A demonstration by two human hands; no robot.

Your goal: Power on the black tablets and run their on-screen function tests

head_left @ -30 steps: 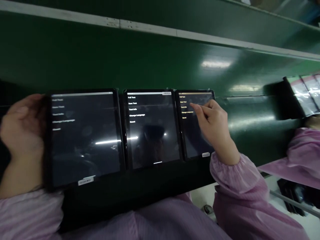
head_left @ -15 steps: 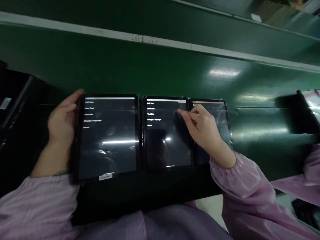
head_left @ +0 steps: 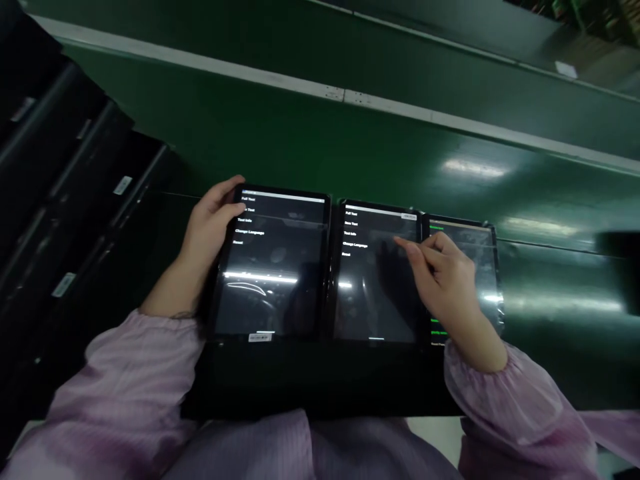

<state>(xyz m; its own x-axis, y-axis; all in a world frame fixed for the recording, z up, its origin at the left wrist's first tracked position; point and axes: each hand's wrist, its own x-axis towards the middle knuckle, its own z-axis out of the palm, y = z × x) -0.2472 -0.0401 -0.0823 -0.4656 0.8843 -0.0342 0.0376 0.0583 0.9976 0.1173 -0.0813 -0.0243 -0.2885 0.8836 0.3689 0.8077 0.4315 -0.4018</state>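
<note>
Three tablets lie side by side. My left hand (head_left: pixel 210 220) grips the left tablet (head_left: pixel 275 257) at its upper left edge, fingers behind the corner and thumb over the screen beside the menu. Its menu lists lines such as "Full Test" and "Reset". The middle tablet (head_left: pixel 373 293) shows the same menu. Over its right side my right hand (head_left: pixel 445 273) is held with fingers pinched together, tips close to the glass; whether they touch it or hold something small cannot be made out. Partly hidden under that hand, the right tablet (head_left: pixel 483 250) shows green text.
Dark stacked trays or cases (head_left: pixel 100 187) with white labels stand on the left. A pale strip (head_left: pixel 280 83) runs across the green table (head_left: pixel 320 147) behind the tablets. Another person's pink sleeve (head_left: pixel 613 430) shows at the lower right.
The camera view has swung left, so the tablets appear further right. My left thumb has come over the left screen. The right tablet's screen now shows green text. My right hand stays pinched.
</note>
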